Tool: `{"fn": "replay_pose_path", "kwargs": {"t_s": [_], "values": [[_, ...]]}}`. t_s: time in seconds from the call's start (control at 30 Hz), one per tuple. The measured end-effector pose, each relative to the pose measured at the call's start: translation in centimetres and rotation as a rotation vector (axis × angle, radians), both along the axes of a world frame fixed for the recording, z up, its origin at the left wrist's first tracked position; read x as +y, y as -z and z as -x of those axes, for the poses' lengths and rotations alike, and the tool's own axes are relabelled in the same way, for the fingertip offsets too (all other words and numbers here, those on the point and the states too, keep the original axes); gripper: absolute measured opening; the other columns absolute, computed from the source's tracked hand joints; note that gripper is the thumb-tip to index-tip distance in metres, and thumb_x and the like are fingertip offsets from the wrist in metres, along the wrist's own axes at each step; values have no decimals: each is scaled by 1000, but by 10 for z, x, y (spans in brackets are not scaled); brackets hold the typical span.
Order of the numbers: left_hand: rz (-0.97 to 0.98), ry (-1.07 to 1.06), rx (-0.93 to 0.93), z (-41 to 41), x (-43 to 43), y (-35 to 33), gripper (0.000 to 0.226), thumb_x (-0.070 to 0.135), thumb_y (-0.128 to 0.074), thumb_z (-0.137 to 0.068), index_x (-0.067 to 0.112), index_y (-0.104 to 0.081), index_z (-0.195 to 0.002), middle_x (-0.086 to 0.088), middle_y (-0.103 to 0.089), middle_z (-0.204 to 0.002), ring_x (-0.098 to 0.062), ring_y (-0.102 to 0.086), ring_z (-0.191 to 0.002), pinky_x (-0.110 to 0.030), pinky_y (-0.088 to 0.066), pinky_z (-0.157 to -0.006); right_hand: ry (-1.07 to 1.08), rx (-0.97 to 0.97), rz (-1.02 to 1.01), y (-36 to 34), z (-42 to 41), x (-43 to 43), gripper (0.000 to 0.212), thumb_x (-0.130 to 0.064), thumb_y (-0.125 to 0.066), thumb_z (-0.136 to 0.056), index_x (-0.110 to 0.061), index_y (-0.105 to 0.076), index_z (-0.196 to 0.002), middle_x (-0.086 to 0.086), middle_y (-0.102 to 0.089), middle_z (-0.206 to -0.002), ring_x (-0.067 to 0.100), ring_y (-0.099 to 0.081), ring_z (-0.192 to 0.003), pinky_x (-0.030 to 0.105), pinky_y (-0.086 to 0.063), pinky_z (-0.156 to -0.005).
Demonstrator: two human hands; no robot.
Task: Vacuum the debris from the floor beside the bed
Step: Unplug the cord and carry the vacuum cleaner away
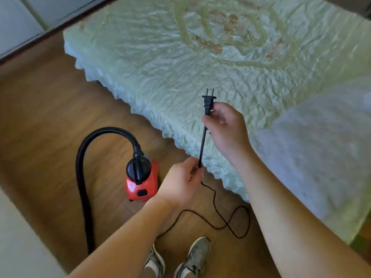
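Your right hand [226,125] pinches the plug [208,102] by its ribbed neck, prongs pointing up and away from you. Your left hand [180,183] pinches the cord [202,145] lower down, so a short taut run stands between the two hands. The rest of the cord lies in a loose loop on the floor [40,117] just ahead of your shoes [197,255]. The red vacuum [142,183] stands on the floor just beside the frilled edge of the bed [180,57], and its black hose [82,177] arches from the top and runs down on your left. No debris is distinct on the boards from here.

The step in hand looks like getting power to the machine. No socket is in view, so find one before you walk. Hold the plug behind its flange, fingers off the prongs, and let the cord slide through your left hand so the loop pays out without kinking. Step around that loop, and leave slack so the vacuum is not tugged over.
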State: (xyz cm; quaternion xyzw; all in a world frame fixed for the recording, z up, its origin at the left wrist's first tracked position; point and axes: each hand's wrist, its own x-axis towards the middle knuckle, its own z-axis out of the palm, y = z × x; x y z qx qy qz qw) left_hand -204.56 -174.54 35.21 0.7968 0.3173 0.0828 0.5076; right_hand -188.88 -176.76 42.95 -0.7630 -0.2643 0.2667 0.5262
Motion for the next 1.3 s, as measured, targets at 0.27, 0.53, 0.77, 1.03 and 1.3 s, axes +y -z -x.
{"fn": "replay_pose_path", "kwargs": {"t_s": [0.27, 0.53, 0.77, 1.03, 1.3], "values": [[34, -149, 43, 104, 64, 38, 6, 18, -56, -102, 17, -62, -104, 5, -64, -74, -11, -59, -62, -27, -49, -59, -155, 51, 72, 48, 94, 93, 17, -10, -69, -86, -26, -67, -91, -10, -63, -70, 7, -59, -67, 30, -48, -69], [38, -210, 111, 174, 113, 82, 10, 21, -55, -103, 22, -59, -95, 12, -59, -66, -2, -55, -58, -13, -38, -54, -250, 63, 188, 105, 156, 155, 14, -13, -70, -85, -21, -67, -96, -2, -68, -89, 17, -67, -85, 46, -58, -84], [82, -274, 168, 194, 121, 150, 12, 22, -55, -102, 21, -59, -91, 8, -62, -67, -8, -55, -56, -21, -43, -54, -327, 88, 252, 177, 175, 177, 16, -14, -71, -86, -21, -67, -100, 1, -69, -91, 15, -68, -86, 42, -59, -85], [138, -389, 226, 193, 123, 235, 13, 21, -54, -102, 14, -60, -92, 0, -64, -68, -18, -55, -57, -35, -47, -57, -433, 126, 319, 277, 171, 194, 16, -13, -71, -86, -17, -67, -101, -6, -69, -86, 5, -66, -77, 25, -55, -75], [190, -445, 294, 184, 130, 320, 15, 26, -53, -103, 17, -63, -97, 5, -65, -69, -11, -56, -58, -28, -45, -55, -470, 167, 397, 374, 161, 214, 24, -11, -71, -86, -20, -69, -109, -6, -72, -88, 2, -68, -79, 22, -52, -74]]}}
